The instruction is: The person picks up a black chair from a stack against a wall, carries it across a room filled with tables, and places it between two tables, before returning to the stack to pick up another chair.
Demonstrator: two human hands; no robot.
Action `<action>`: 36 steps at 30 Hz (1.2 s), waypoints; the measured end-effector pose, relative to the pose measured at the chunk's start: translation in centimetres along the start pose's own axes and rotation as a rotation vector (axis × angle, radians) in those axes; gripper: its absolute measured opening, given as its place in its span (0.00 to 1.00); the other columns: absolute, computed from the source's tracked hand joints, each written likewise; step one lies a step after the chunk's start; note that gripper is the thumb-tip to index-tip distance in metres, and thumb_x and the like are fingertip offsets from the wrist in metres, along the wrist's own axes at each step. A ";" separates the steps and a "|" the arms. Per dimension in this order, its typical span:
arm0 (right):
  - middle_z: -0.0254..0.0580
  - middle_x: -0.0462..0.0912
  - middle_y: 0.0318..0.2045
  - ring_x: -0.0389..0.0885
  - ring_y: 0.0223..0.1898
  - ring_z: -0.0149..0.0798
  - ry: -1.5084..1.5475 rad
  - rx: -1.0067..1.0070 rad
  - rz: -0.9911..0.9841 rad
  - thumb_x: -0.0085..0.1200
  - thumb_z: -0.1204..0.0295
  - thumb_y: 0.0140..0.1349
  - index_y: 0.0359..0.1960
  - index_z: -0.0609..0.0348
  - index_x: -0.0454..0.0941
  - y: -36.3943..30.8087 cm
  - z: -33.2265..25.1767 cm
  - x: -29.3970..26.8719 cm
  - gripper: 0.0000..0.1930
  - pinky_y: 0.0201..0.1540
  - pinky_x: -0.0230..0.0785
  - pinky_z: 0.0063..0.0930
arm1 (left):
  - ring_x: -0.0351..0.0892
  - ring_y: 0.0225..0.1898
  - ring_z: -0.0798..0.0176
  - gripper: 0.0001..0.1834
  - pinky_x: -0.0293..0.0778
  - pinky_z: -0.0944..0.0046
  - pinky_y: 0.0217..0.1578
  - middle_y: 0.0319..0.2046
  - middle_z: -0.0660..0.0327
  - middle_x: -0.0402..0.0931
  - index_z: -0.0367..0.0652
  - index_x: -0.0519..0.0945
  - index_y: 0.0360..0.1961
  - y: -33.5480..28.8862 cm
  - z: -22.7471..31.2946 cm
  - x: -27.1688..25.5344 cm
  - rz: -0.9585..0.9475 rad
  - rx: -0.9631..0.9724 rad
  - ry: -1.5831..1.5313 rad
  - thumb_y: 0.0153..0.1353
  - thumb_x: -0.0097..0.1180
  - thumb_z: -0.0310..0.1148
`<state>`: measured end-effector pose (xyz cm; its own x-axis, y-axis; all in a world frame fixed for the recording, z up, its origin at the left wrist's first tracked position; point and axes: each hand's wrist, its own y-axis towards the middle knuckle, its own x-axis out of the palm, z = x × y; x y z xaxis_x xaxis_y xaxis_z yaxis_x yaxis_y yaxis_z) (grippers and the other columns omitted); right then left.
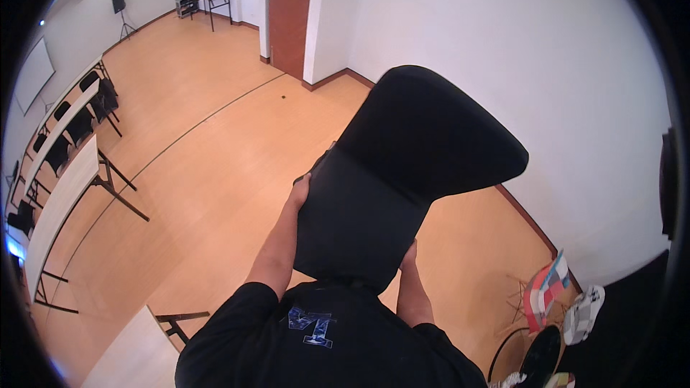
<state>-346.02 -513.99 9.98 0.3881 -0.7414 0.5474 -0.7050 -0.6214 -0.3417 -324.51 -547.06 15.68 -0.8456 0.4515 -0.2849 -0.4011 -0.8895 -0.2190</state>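
Note:
A black chair [356, 219] with a cloth-like covering is held up in front of my chest, its seat side toward me and its wide, rounded backrest [431, 136] tilted away to the far right. My left hand [302, 190] grips the left edge of the seat, thumb on top and the other fingers hidden beneath. On the right edge, lower down, my right hand [409, 253] closes around the side; most of its fingers are behind the chair. The chair's legs are not visible.
Long tables [72, 194] with black chairs [77, 123] line the left side. A table corner [136, 341] is near at lower left. A white wall [503, 43] and brown door [290, 14] stand ahead. Patchwork-coloured chairs [546, 291] and a round black tabletop [540, 356] are at lower right.

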 end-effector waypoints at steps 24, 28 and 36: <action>0.44 0.70 0.47 0.67 0.49 0.43 -0.497 0.469 -0.503 0.26 0.55 0.61 0.51 0.58 0.63 49.8 12.9 43.8 0.24 0.54 0.58 0.37 | 0.61 0.55 0.53 0.33 0.57 0.62 0.52 0.50 0.44 0.64 0.31 0.66 0.49 34.5 -5.8 -25.6 0.500 -0.333 -0.515 0.58 0.32 0.53; 0.45 0.70 0.47 0.66 0.50 0.43 -0.456 0.443 -0.487 0.26 0.54 0.62 0.52 0.59 0.62 54.4 16.4 53.7 0.25 0.55 0.57 0.37 | 0.65 0.51 0.52 0.33 0.58 0.61 0.51 0.48 0.44 0.66 0.31 0.67 0.49 43.7 -5.2 -33.1 0.611 -0.267 -0.326 0.58 0.30 0.52; 0.46 0.71 0.46 0.69 0.47 0.42 -0.571 0.454 -0.505 0.26 0.54 0.62 0.52 0.61 0.62 62.1 21.5 68.1 0.26 0.52 0.61 0.35 | 0.66 0.51 0.53 0.31 0.58 0.60 0.51 0.47 0.45 0.68 0.37 0.68 0.49 55.5 -4.2 -43.0 0.534 -0.311 -0.410 0.59 0.25 0.52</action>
<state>-350.64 -608.54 9.62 0.9116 -0.2896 0.2916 -0.1135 -0.8593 -0.4987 -308.87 -615.53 11.85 -0.9858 -0.1536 -0.0685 0.1682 -0.8920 -0.4196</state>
